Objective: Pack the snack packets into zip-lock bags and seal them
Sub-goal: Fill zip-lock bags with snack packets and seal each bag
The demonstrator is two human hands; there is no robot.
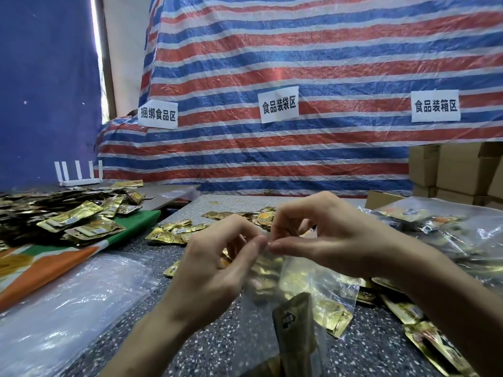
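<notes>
a clear zip-lock bag (pixel 307 284) is held at its top edge in the centre of the frame, lifted above the speckled surface (pixel 217 346). the left hand (pixel 215 268) is clamped on that edge with thumb against fingers, and the right hand (pixel 326 238) is clamped on it just beside, so that the two thumb tips nearly touch. gold snack packets (pixel 334 314) are seen through the plastic, hanging below the hands toward the lower centre; whether the seal is fully pressed cannot be told.

loose gold packets (pixel 174 231) are scattered on the surface beyond the hands, and more (pixel 408 314) are crowded at the lower right under the right forearm. a large heap of packets (pixel 68 213) is piled on a green and orange cloth (pixel 49 265) at the left. a sheet of clear plastic (pixel 68 308) is spread over the lower left. filled bags (pixel 424 216) are stacked in a cardboard box (pixel 381 198) at the right edge. bare surface is left only in the lower centre, between the forearms. a striped tarpaulin (pixel 299 63) with three paper signs closes off the back, and a white router (pixel 79 175) is set at the upper left of the surface.
</notes>
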